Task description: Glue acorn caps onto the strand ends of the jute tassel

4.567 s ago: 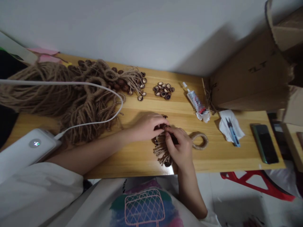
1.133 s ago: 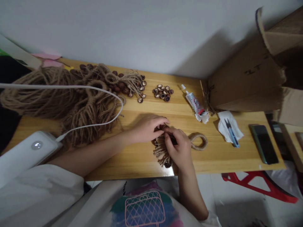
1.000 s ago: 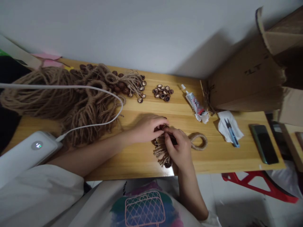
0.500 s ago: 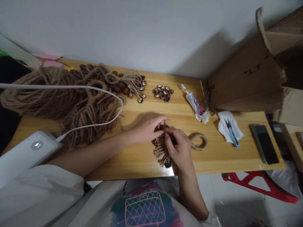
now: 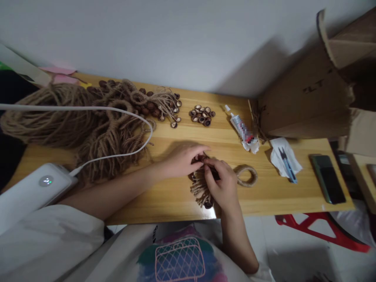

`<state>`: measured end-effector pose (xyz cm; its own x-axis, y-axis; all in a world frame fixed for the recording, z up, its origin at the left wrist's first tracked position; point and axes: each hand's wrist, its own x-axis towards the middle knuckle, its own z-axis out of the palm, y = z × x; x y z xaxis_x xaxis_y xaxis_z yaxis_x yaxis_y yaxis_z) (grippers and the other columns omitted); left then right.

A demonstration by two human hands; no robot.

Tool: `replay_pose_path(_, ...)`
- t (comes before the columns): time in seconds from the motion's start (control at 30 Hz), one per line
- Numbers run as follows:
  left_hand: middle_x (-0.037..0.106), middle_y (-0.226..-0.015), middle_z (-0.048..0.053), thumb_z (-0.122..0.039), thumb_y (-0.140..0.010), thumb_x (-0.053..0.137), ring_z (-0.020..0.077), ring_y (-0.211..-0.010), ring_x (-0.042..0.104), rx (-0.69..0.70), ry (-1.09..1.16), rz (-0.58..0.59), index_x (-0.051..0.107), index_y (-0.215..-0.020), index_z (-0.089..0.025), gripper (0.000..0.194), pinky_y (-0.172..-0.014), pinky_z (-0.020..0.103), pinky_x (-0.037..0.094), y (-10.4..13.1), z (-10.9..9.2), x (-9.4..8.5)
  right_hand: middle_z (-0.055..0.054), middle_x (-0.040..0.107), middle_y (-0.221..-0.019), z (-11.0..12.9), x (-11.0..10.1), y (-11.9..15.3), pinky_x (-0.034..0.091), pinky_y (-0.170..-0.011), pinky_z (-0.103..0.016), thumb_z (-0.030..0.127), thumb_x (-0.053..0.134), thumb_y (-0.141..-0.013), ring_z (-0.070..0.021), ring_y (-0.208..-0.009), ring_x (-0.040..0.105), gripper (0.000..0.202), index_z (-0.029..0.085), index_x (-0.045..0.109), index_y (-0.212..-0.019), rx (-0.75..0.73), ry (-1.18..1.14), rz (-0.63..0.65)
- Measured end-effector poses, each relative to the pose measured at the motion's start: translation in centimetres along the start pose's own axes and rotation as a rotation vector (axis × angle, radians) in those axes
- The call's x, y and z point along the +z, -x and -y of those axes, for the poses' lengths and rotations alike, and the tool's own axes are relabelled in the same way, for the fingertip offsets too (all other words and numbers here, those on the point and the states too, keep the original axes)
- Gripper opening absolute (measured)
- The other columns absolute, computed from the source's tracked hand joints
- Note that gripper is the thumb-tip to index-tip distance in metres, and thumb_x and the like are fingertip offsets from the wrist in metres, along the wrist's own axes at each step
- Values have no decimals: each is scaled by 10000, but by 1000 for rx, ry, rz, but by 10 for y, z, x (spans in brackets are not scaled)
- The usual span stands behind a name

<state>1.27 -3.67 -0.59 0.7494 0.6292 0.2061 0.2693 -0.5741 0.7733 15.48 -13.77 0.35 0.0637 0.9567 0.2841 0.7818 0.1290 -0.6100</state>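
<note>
Head cam: L hand (image 5: 188, 158) has thumb + fingers curled round a dark nutshell (image 5: 197, 158), tips partly hidden. R hand (image 5: 222, 180) lies over a jute tassel (image 5: 201, 189), thumb & forefinger bent in close to the nutshell; can't tell what, if anything, is pinched between 'em. Tassel rests on the wooden table (image 5: 164, 196), a loose-looking half shell (image 5: 208, 205) at its near end. Wrapped jute ring (image 5: 254, 177) sits just right of R hand; any join is hidden.

Tassel's prob. v. light, soft, limp, strands apt to splay; best grip = its bundled part under R hand, or the ring, which looks stiffer. Shells look hard, smooth, a bit slippery, maybe brittle at rims, so pinch lightly on outer curve.

Farther out: shell pile (image 5: 201, 115); glue tube (image 5: 241, 126), label pixelated; cardboard box (image 5: 296, 105) w/ printed caps, "LT" legible, prob. a Z before. Power bank (image 5: 35, 192) digits unclear; shirt (image 5: 117, 258) lettering unreadable.
</note>
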Motion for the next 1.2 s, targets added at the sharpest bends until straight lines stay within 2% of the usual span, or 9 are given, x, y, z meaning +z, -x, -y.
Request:
replay_pose_path(0.07,699,-869,0,-83,-736,603,135,-786,642,-21,28,0,541,-1200,-186,479,-753,283,504,1,0,0,-38,691,-907,0,0,0,494,-724,-333,199,496,-870,-189,-820,637,171,211,625,-981,-5,-2,-1)
replay_pose_path(0.13,698,-857,4,-79,-730,606,136,-774,639,-22,29,1,537,-1202,-174,487,-742,281,504,1,0,0,-37,691,-913,0,0,0,494,-728,-332,196,498,-868,-188,-824,637,172,210,624,-984,-8,-4,-3)
replay_pose_path(0.27,707,-883,17,-126,-749,615,157,-819,643,32,-34,18,635,-993,-181,251,-773,311,502,0,1,-1,-43,690,-921,0,0,0,494,-732,-333,196,505,-867,-190,-828,636,168,205,622,-986,-2,0,2)
replay_pose_path(0.33,711,-891,21,-127,-754,612,162,-826,645,45,-47,15,646,-943,-177,199,-777,317,502,-1,2,-1,-47,690,-928,0,0,0,496,-738,-338,197,503,-868,-193,-837,637,171,206,624,-989,4,-1,7)
replay_pose_path(0.5,713,-895,24,-119,-749,616,160,-826,649,44,-47,11,643,-960,-175,219,-778,309,504,-1,1,-1,-48,689,-918,1,-1,0,499,-736,-340,204,495,-870,-195,-838,639,176,211,628,-986,16,-2,8)
replay_pose_path(0.73,700,-850,3,-72,-727,613,136,-780,642,-14,36,-7,569,-1135,-170,421,-744,277,507,1,-1,0,-42,692,-923,0,0,0,491,-736,-338,191,506,-867,-195,-827,637,173,202,625,-992,6,-1,8)
replay_pose_path(0.93,704,-871,29,-118,-750,622,160,-806,641,55,-56,13,642,-938,-161,193,-748,298,501,-1,1,0,-45,693,-926,-1,0,1,488,-729,-333,200,497,-873,-195,-827,635,177,206,624,-997,2,13,9)
replay_pose_path(1.13,709,-908,28,-103,-743,626,151,-814,648,21,-10,-9,603,-1073,-164,337,-766,304,516,0,1,0,-38,693,-885,0,-1,0,487,-702,-323,197,500,-865,-192,-796,638,170,205,626,-978,3,16,1)
replay_pose_path(1.2,708,-903,26,-105,-747,624,151,-820,650,28,-18,-4,613,-1050,-167,310,-769,304,517,0,1,0,-38,693,-886,0,0,-1,486,-702,-322,196,499,-865,-192,-798,638,175,208,628,-981,11,19,7)
